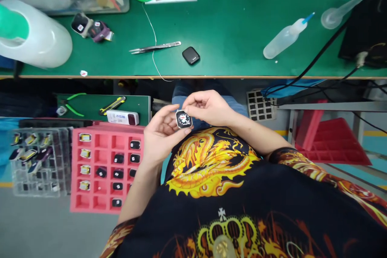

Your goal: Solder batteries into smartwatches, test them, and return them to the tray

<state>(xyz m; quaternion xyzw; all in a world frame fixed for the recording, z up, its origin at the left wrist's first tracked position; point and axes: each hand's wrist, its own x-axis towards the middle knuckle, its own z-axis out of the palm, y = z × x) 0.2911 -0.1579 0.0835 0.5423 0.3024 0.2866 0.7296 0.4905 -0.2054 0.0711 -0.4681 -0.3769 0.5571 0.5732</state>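
A small smartwatch body (184, 119) with a lit, dark watch-face screen and a silvery case is held in front of my lap. My left hand (163, 133) grips it from the left, thumb below and fingers above and behind. The thumb and bent fingers of my right hand (208, 107) close on its upper edge. Beyond the hands, on the green bench, a black square watch body (191, 55) lies flat. Metal tweezers (155, 48) rest left of it, across a thin wire (153, 28).
A pink foam tray (99, 129) with several watch pieces stands at lower left, beside a clear compartment box (18, 189). A utility knife (112, 105) and green-handled pliers (74, 107) lie above it. On the bench stand a large white bottle (51, 36) and a squeeze bottle (281, 42).
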